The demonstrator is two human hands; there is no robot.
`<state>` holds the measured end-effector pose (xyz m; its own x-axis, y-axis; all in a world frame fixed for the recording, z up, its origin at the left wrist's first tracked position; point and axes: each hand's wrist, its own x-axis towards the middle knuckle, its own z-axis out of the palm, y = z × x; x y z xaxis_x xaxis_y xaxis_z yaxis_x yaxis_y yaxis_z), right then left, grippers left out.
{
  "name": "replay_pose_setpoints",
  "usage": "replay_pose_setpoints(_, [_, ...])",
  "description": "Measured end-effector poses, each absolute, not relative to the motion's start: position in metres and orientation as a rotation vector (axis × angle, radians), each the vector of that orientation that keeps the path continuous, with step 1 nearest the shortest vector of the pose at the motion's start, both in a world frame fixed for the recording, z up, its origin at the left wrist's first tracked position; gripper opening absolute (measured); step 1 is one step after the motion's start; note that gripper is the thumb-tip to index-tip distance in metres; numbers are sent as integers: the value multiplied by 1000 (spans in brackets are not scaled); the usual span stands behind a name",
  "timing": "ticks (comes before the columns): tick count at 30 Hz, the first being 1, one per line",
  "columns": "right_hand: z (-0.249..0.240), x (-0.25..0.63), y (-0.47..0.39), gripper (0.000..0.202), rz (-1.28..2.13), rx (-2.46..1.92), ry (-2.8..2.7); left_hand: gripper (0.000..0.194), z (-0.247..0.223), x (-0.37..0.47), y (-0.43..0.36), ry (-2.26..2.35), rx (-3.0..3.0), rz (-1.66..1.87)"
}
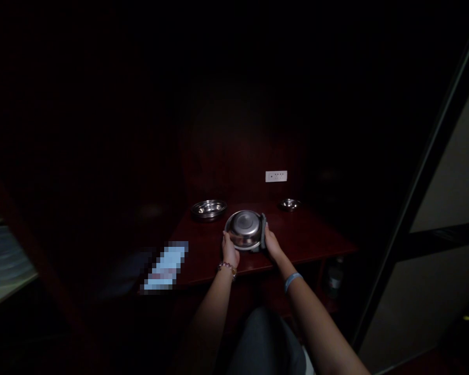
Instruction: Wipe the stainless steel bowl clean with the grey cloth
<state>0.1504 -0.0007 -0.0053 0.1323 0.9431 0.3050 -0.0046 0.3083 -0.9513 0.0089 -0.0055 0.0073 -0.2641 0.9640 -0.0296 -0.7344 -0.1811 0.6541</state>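
Note:
A shiny metal bowl (245, 224) is held bottom up above the front part of a dark red shelf (297, 237). My left hand (230, 251) grips its near left rim, and a beaded bracelet sits on that wrist. On the right side, my right hand (272, 241) presses a grey cloth (263, 232) against the bowl's rim. Behind and to the left stand several stacked metal dishes (209, 209). A smaller metal bowl (289, 204) rests farther back on the right.
A white socket panel (276, 176) is on the back wall. Blurred-out pale blue pixels (166, 266) cover something at the shelf's left edge. A bottle (335, 278) stands below at the right. Stacked plates (8, 258) are at the far left, and a sliding door frame runs along the right.

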Motion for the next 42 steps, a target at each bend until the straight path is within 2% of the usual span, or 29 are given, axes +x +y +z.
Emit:
replay_pose_setpoints(6, [-4, 155, -1, 79, 915, -1015, -1034, 25, 11, 15, -13, 593, 602, 1695])
replay_pose_setpoints(22, [-5, 155, 0, 75, 933, -1044, -1072, 28, 11, 13, -10, 706, 545, 1702])
replay_pose_setpoints(29, [0, 150, -7, 72, 869, -1084, -1188, 35, 9, 8, -9, 790, 438, 1742])
replay_pose_setpoints(36, [3, 144, -11, 73, 828, -1144, -1365, 39, 10, 4, -6, 729, 355, 1782])
replay_pose_setpoints(42, [-1, 147, -7, 71, 862, -1083, -1273, 36, 12, 10, -7, 609, 505, 1780])
